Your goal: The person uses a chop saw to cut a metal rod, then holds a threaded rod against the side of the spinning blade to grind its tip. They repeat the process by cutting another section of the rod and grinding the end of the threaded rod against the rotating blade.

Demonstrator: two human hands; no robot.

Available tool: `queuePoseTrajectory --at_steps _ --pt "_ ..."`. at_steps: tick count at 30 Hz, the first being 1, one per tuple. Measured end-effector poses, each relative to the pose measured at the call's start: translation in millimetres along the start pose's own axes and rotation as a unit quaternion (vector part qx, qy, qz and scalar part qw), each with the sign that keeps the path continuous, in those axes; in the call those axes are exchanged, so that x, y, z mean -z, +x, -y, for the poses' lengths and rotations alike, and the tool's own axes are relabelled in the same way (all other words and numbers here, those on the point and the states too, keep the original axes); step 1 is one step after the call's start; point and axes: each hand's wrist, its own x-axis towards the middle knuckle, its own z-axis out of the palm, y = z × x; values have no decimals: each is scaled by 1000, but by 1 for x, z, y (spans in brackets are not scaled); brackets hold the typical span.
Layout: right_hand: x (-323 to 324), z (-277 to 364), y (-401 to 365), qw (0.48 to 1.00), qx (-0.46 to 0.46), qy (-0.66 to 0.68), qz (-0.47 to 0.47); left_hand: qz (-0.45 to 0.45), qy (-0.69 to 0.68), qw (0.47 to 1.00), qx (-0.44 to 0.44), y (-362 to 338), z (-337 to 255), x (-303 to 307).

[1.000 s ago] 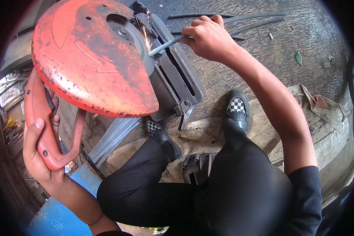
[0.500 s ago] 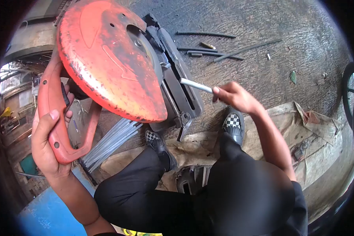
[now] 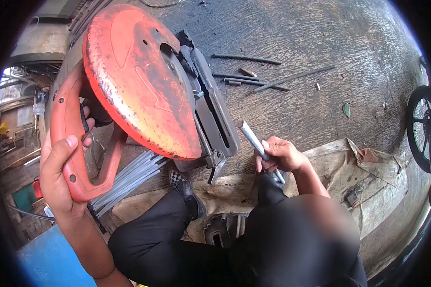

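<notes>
My left hand (image 3: 57, 177) is wrapped round the D-shaped handle (image 3: 71, 143) of an orange-red chop saw, its fingers near the black trigger (image 3: 85, 119). The scuffed blade guard (image 3: 139, 91) hides most of the cutting disc. Its dark metal base with a vise (image 3: 220, 129) rests on the ground to the right. In my right hand (image 3: 285, 155) is a short grey metal tube (image 3: 250, 135), tilted, its far end pointing up and left. A gap separates the tube from the saw base. Its near end shows below my fingers.
A bundle of long grey tubes (image 3: 129, 179) lies under the saw handle. Dark rods (image 3: 292, 79) are scattered on the rough ground beyond. A dirty cloth sheet (image 3: 378, 191) spreads at the right, near a black spoked wheel (image 3: 420, 129). A blue surface (image 3: 57, 258) is at lower left.
My right hand has drawn the tube away from the saw base, towards my body, and turned it. My left hand stays on the handle. The whole view has shifted slightly.
</notes>
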Motion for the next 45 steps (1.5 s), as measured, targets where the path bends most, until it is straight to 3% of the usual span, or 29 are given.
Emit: queuePoseTrajectory --at_steps 15,17,22,24,31,35,45 --pt "2 4 19 999 -12 31 13 -12 -27 1000 -7 -2 -1 -6" --pt "3 8 25 998 9 -54 -39 -7 -18 1000 -3 -1 -1 -5" --pt "5 13 47 989 7 -130 -68 4 8 1000 20 1 -2 3" --pt "2 11 55 969 28 -230 -84 18 17 999 30 2 -1 7" --pt "1 -31 92 964 121 -191 -138 -31 -37 998 28 -3 -4 -8" --pt "5 -38 96 980 90 -142 -109 -29 -49 998 32 -2 -1 3" --pt "2 -46 110 951 133 -231 -159 -30 -26 997 66 1 1 20"
